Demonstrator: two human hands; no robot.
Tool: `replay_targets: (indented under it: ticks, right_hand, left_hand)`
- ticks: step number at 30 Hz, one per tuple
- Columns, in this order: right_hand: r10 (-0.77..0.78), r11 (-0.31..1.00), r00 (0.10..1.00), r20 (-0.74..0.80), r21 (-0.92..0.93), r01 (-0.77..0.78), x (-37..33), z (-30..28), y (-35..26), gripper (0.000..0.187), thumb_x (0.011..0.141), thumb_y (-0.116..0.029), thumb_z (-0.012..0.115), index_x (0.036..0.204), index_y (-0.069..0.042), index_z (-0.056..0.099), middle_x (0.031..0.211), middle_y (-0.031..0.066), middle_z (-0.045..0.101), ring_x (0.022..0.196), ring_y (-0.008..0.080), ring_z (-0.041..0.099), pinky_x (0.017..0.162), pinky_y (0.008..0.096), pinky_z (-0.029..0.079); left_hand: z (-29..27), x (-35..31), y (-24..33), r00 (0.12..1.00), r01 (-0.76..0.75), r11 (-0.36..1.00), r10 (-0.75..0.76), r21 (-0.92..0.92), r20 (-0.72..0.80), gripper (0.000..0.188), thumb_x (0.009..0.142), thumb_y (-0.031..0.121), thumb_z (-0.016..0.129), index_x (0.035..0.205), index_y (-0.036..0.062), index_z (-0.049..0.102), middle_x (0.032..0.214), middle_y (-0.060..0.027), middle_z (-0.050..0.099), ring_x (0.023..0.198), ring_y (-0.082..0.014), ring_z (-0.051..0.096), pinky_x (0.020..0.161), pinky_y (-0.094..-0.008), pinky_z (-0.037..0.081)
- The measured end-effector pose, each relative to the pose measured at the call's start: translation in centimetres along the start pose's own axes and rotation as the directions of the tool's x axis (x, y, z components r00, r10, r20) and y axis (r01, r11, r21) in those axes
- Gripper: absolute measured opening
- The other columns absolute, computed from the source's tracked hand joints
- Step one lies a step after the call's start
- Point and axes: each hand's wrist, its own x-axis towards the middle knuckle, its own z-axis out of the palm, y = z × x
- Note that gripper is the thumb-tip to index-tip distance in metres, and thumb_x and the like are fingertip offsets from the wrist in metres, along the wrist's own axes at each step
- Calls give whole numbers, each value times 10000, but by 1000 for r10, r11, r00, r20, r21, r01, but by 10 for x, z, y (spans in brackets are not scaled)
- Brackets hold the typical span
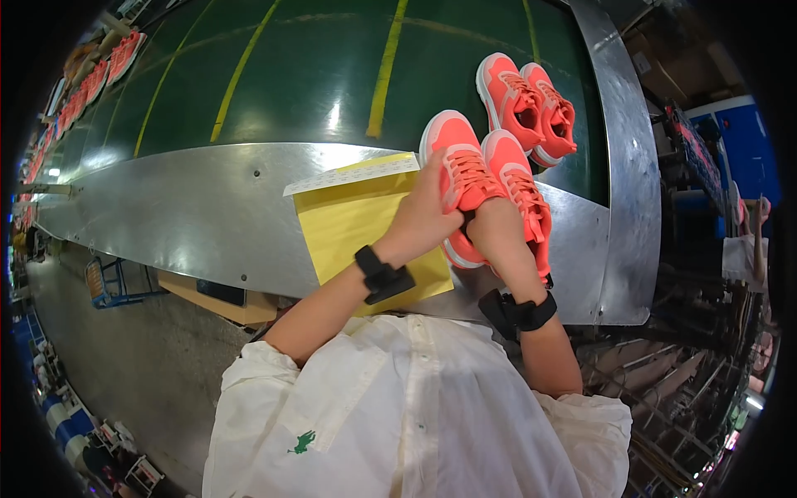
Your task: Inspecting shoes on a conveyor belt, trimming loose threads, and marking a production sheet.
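Observation:
A coral-pink sneaker (457, 145) with a white sole is between my hands, toe pointing away from me. My left hand (422, 217) grips its left side, thumb near the collar. Over the shoe's opening lies my right hand (496, 232), its fingers bent down at the tongue and partly hidden. A second matching sneaker (516, 170) stands close against the right side of the first, partly covered by my right wrist. Under my left forearm lies a yellow sheet (349, 220) with a white printed strip (353, 176) along its far edge.
Another pair of coral sneakers (510, 100) stands on the green conveyor belt (315, 75) with yellow lines. A metal ledge (191, 195) borders the belt on my side, a metal rail (627, 149) on the right. More coral shoes (91, 83) line the far left. A cardboard box (216, 299) sits below the ledge.

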Motion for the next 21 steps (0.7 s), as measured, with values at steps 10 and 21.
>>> replay_targets:
  ticks: [10,21]
  right_hand:
    - [44,999,999,1,24,-44,-2,-6,-12,197,684,-242,684,662,-46,681,638,160,634,631,341,635,599,434,501]
    - [30,1000,1000,2,-7,-30,-3,-1,-13,205,700,-272,675,657,-71,689,637,145,644,630,322,645,592,425,504]
  left_hand:
    - [0,-9,-33,999,-40,975,39,-220,-8,878,777,-25,657,1471,165,154,1498,-122,270,1072,-180,531,774,-259,520]
    - [2,-9,-34,999,-46,972,44,-230,-10,849,799,22,683,1469,166,182,1497,-128,261,1165,-181,491,807,-257,505]
